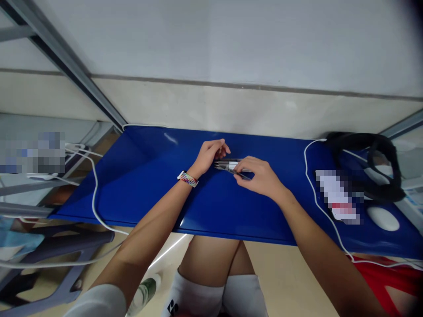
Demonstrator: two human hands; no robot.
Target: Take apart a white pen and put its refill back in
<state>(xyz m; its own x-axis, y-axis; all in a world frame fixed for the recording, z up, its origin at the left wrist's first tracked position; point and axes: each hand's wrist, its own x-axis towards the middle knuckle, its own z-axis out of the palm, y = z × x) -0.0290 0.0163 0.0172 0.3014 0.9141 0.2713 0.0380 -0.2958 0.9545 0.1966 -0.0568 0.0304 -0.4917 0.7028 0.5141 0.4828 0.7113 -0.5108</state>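
Several slim pens [228, 165] lie side by side at the middle of the blue table [211, 207], their dark tips pointing left. My right hand [261, 175] is closed on them from the right, thumb on the near side and fingers over the top; their right ends are partly hidden under it. Just left of the tips, my left hand [208, 155] rests on its side with fingers loosely curled and apart, nothing seen in it. A multicoloured band [188, 178] circles the left wrist.
At the table's right are a black rounded object [366, 141], a blurred-out item [337, 193] and a white mouse [383, 219]. White cables [307, 167] run along both sides. A dark plastic stool [62, 246] stands lower left, near a bottle [145, 290]. The wall [211, 105] backs the table.
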